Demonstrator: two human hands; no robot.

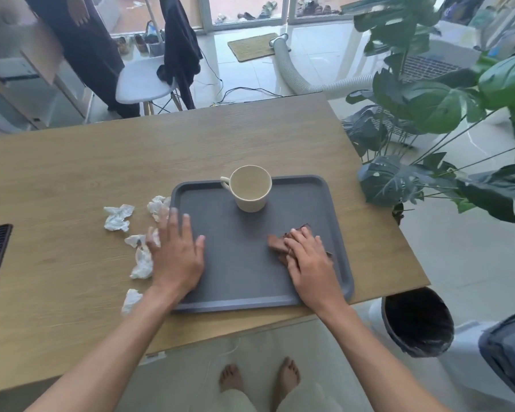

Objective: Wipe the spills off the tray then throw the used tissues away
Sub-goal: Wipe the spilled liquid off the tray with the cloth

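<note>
— Hands?
— The right hand [309, 263] is pressing straight fingers [302, 239] onto a brown tissue [276, 243] on the tray [238, 263]; the left hand [176, 254] is resting flat, fingers spread, on its left rim.
— Surroundings?
— The crumpled tissues [118, 217] are littering the worktop [72, 173]; the bin [416, 322] is standing on the floor, right.

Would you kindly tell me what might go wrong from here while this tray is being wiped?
The cup stands on the tray, beyond the right hand; a wide wipe might knock it. The brown, soaked-looking tissue under that hand may tear or drip on the way to the bin beside the table.
</note>
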